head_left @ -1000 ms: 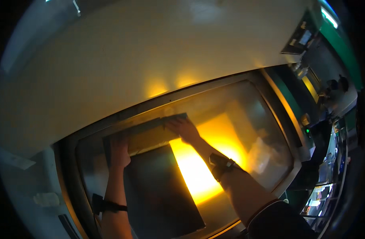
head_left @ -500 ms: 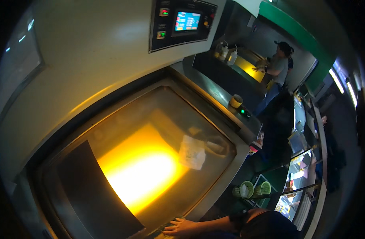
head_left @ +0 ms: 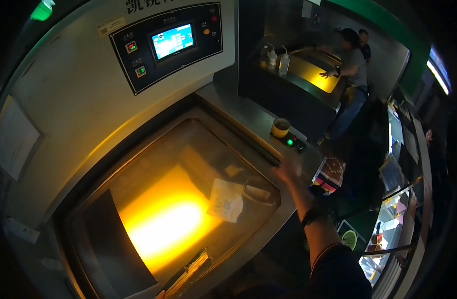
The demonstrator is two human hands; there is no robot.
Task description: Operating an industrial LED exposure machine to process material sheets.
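Left hand (head_left: pixel 160 295) mostly cropped, at shiny panel (head_left: pixel 189 270), grip can't tell | dark sheet (head_left: pixel 111 249) on lit bed (head_left: pixel 161 234), left side | right hand (head_left: pixel 290 168) swung from near rim (head_left: pixel 253 244) to beside green-lit button box (head_left: pixel 294 143), clear of sheet; fingers blurred, state unreadable

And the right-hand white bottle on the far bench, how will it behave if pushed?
The white bottle would probably tip if pushed high, being taller than wide. Its thin, bent spout could catch on something. The plastic-looking body may give when squeezed; its weight I cannot judge.
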